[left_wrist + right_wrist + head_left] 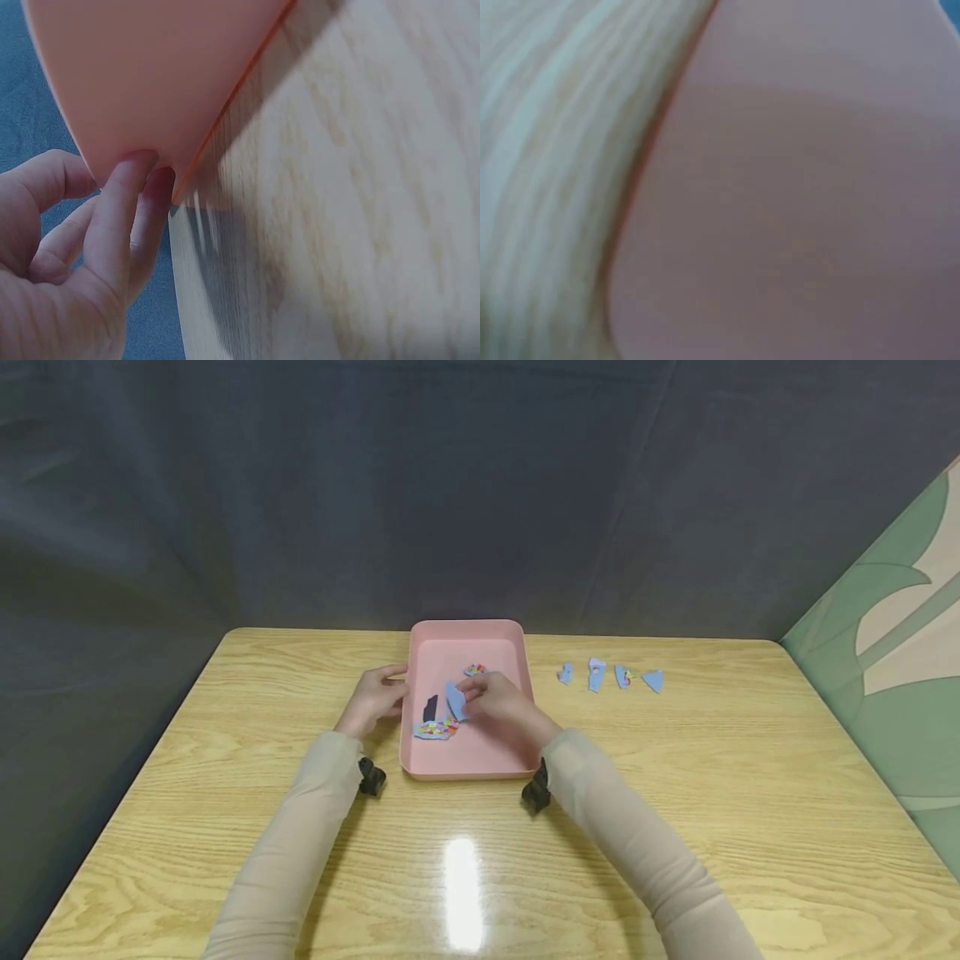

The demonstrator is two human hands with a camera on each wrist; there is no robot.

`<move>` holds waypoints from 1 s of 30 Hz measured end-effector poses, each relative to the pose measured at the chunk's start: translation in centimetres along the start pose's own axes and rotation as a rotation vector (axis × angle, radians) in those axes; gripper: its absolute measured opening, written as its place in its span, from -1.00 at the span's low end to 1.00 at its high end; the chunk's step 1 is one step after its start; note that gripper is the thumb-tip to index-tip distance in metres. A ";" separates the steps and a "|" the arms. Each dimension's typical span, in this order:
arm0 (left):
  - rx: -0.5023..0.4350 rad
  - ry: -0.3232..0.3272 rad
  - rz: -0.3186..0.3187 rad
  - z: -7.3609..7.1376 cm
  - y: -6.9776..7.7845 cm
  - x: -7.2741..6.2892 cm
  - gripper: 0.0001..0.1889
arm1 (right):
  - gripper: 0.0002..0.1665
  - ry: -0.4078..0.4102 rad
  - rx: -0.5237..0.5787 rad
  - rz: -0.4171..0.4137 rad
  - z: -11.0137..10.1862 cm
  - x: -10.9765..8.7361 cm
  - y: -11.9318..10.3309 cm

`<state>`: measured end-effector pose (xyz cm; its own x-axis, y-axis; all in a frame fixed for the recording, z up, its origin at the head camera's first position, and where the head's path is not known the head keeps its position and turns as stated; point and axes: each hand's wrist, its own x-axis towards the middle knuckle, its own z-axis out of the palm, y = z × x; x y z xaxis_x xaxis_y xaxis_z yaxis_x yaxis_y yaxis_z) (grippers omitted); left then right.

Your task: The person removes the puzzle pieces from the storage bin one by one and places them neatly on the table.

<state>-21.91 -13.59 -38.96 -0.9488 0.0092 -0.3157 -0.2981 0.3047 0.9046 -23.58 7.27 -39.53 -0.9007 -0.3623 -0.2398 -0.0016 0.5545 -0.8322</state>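
Note:
A pink tray [502,760] stands on the table. My left hand [372,697] rests at its left side, fingers [112,217] lightly bent and touching the outer wall. Over the inside of the tray, my right hand [497,697] pinches a flat light-blue puzzle piece [454,702] at its right edge. Left of that lies a dark piece [430,708]. A multicoloured piece [433,729] with a blue edge is below it, and a small colourful piece [476,669] lies beyond the right fingers. The right wrist view shows the tray wall [795,195], with the hand out of sight.
Several light-blue pieces [596,675] lie in a row on the wooden table [720,760] right of the tray. A dark curtain [465,493] hangs behind the table's back edge. A green patterned panel [907,677] stands at the right.

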 end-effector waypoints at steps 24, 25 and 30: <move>-0.006 -0.002 -0.024 -0.2 -0.3 0.0 -0.44 | -0.41 0.088 0.222 0.079 -7.6 -2.4 0.9; -0.006 -0.001 -0.024 -0.2 -0.3 0.0 -0.44 | -0.41 0.089 0.217 0.072 -8.0 -2.5 1.2; -0.007 0.000 -0.017 -0.2 -0.3 -0.1 -0.44 | -0.41 0.118 0.205 0.063 -10.1 -3.1 2.4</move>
<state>-21.77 -13.82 -39.17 -0.9434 0.0042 -0.3315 -0.3153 0.2979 0.9010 -25.22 17.28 -35.76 -0.9408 -0.2349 -0.2444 0.1338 0.4053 -0.9043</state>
